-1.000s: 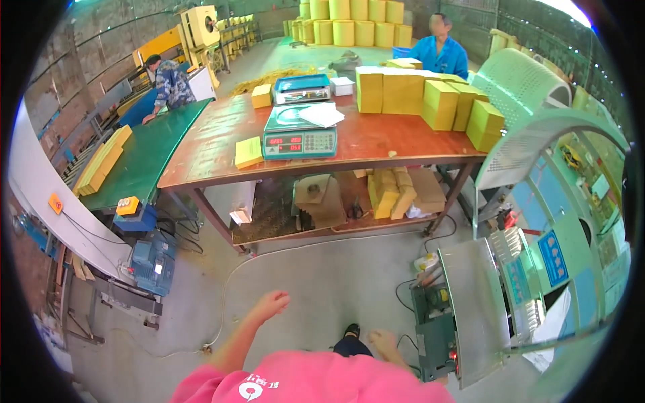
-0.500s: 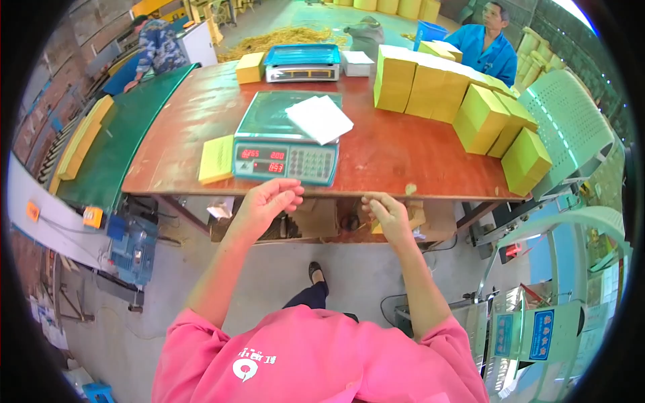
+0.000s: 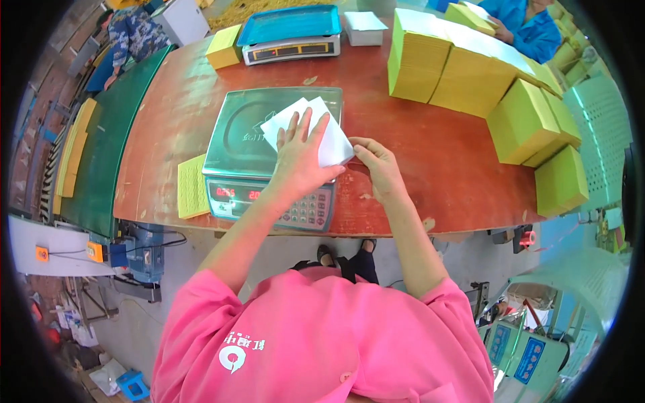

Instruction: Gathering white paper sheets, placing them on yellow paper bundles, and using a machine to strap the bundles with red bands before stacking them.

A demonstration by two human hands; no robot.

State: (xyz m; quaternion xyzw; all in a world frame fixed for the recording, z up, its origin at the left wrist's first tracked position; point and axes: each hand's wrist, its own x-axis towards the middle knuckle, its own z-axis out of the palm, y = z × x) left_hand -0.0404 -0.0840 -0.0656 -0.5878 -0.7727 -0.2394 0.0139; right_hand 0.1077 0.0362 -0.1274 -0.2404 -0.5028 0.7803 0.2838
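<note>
Left hand (image 3: 299, 161): up from the near edge of the table (image 3: 168, 114) onto the paper (image 3: 334, 146), palm down, fingers spread apart!
Right hand (image 3: 381, 171): forward too, fingertips at the paper's right corner; clamped or merely touching, I can't tell.
Paper: white sheets, askew on the scale (image 3: 232, 144), toward its right side.
Scale: display (image 3: 228, 193) lit red, yellow stack (image 3: 191, 188) just beside it at left.
Blue sleeve (image 3: 534, 37): across the table, behind the yellow blocks (image 3: 470, 70).
</note>
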